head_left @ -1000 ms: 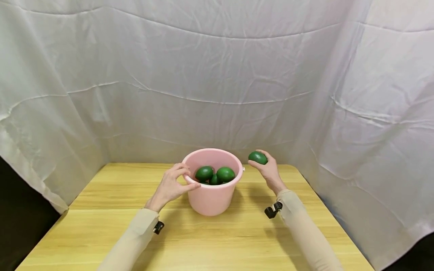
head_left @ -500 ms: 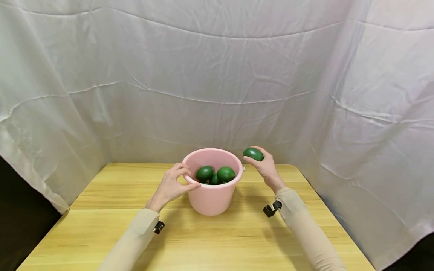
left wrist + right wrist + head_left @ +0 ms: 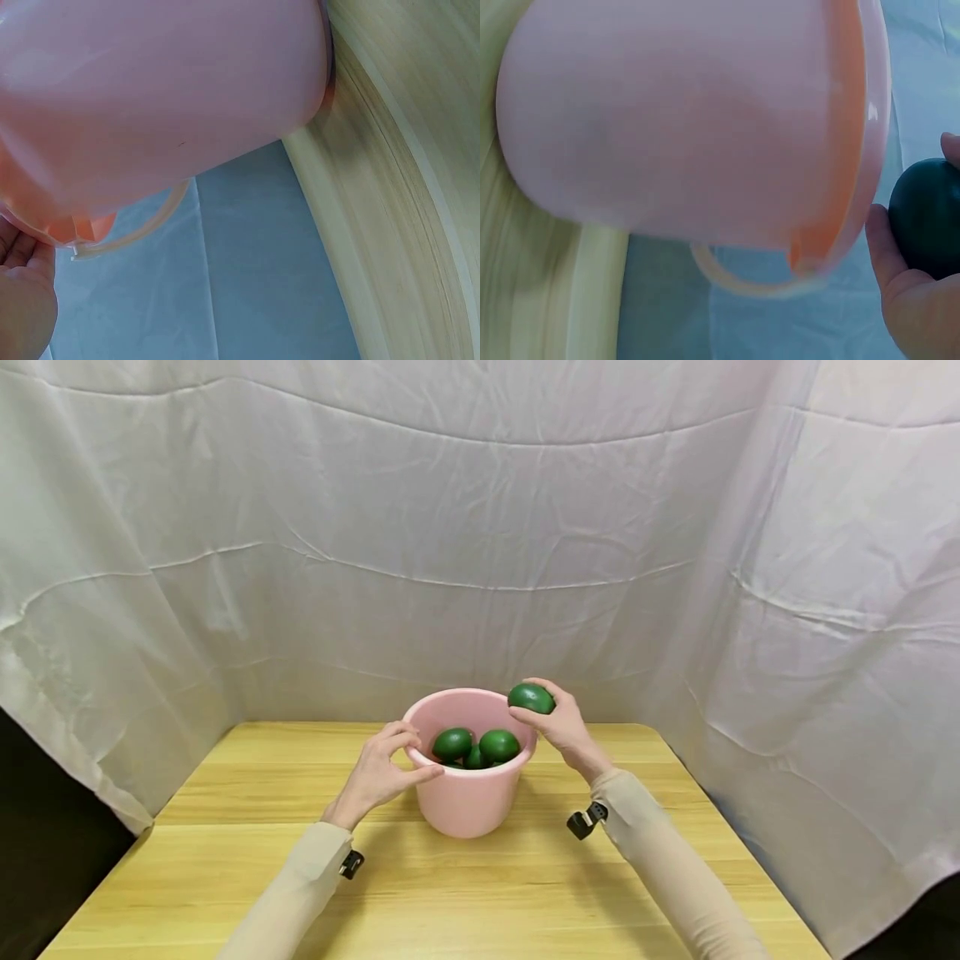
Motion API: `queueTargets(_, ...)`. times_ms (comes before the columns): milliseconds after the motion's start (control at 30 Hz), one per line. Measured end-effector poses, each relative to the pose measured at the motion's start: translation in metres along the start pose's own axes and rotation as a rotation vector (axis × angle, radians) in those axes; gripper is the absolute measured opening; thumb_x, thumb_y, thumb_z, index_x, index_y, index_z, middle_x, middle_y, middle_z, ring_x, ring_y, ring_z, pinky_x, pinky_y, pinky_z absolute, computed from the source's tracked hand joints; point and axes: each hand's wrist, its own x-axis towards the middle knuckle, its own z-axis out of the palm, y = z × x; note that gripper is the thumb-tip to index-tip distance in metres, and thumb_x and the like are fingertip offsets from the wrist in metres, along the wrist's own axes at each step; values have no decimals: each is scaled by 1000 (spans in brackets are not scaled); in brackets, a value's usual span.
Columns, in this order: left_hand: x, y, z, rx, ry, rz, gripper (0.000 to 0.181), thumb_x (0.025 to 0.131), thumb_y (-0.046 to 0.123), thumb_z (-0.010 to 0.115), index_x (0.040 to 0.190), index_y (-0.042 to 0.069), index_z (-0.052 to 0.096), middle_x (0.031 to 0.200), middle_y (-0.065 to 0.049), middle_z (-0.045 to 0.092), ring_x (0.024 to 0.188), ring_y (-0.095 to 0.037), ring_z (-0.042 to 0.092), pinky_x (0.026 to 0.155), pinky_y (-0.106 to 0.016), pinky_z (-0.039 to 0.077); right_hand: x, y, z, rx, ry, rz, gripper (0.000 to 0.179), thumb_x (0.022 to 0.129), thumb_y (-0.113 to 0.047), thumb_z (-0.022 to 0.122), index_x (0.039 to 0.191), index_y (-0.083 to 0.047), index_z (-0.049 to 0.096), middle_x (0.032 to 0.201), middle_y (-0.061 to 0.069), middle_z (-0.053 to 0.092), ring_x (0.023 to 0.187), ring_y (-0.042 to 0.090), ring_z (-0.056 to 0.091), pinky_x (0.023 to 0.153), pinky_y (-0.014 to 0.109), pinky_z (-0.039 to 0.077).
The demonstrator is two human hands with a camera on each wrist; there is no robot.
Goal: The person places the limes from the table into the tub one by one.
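A pink bucket stands upright on the table, with several dark green avocados piled inside. My left hand grips its rim at the left, thumb on the near side and fingers over the edge. Above the right part of the rim, my right hand holds another avocado between thumb and fingers. In the right wrist view this avocado is beside the bucket's rim, partly cut off by the frame edge. The lower avocados are mostly hidden.
The bucket's pale handle hangs down behind it in the left wrist view. A light wooden table lies under everything. Whitish cloth curtains enclose the back and sides. Each sleeve carries a small black wrist camera.
My right hand has carried its avocado leftward and slightly up, from beside the bucket to over its right rim. The left hand and the bucket have stayed in place.
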Motion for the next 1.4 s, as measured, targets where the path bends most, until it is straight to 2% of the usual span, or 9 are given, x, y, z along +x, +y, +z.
queueTargets(200, 0, 2, -1, 9, 0, 10, 38, 69, 38, 89, 90, 13, 71, 114, -8, 65, 111, -20, 57, 100, -48, 49, -3, -9, 21, -46, -51, -2, 54, 80, -22, 81, 129, -14, 58, 120, 13, 61, 100, 24, 61, 82, 33, 56)
queueTargets(367, 0, 2, -1, 7, -9, 7, 41, 70, 39, 88, 91, 8, 71, 114, -11, 65, 112, -22, 57, 100, -50, 48, -3, -11, 30, -97, -91, -20, 52, 80, -24, 82, 126, -15, 59, 117, 12, 63, 97, 23, 62, 81, 33, 57)
queueTargets(633, 0, 2, -1, -5, -25, -8, 44, 70, 42, 87, 92, 8, 71, 115, -11, 65, 114, -21, 56, 102, -48, 48, -2, -11, 35, -172, -126, -31, 53, 81, -30, 81, 128, -18, 58, 117, 8, 63, 98, 24, 63, 80, 35, 57)
queueTargets(767, 0, 2, -1, 4, -17, 4, 39, 70, 40, 88, 91, 12, 71, 114, -11, 65, 113, -21, 57, 100, -48, 49, -1, -13, 38, -191, -129, -41, 53, 80, -29, 81, 127, -19, 59, 115, 8, 64, 95, 24, 64, 78, 36, 57)
queueTargets(867, 1, 2, -1, 11, -10, 7, 36, 69, 40, 89, 90, 16, 71, 114, -11, 66, 112, -21, 57, 100, -48, 50, 2, -14, 40, -216, -140, -48, 55, 79, -29, 83, 128, -19, 59, 115, 7, 65, 94, 23, 64, 79, 35, 57)
queueTargets(1000, 1, 3, -1, 17, -10, 9, 38, 70, 41, 88, 91, 14, 71, 114, -11, 65, 112, -21, 57, 99, -48, 50, 5, -16, 44, -248, -164, -67, 62, 77, -31, 84, 132, -19, 58, 120, 6, 64, 96, 23, 64, 81, 35, 56)
queueTargets(1200, 2, 3, -1, 23, -11, 15, 39, 70, 41, 88, 92, 14, 71, 114, -10, 65, 112, -21, 57, 99, -49, 50, 7, -15, 47, -257, -203, -111, 61, 78, -31, 83, 132, -19, 58, 122, 6, 63, 97, 23, 64, 81, 36, 56)
queueTargets(1300, 1, 3, -1, 22, -7, 15, 37, 70, 39, 89, 91, 15, 71, 114, -11, 65, 112, -22, 58, 98, -49, 50, 7, -14, 47, -251, -208, -114, 58, 78, -30, 84, 130, -23, 59, 123, 5, 63, 96, 22, 64, 81, 35, 56)
queueTargets(1400, 0, 3, -1, 29, -6, 16, 35, 70, 39, 89, 90, 16, 71, 115, -11, 65, 111, -22, 58, 98, -49, 51, 7, -14, 47, -236, -207, -111, 56, 79, -30, 83, 129, -22, 60, 123, 5, 63, 99, 23, 64, 83, 37, 56)
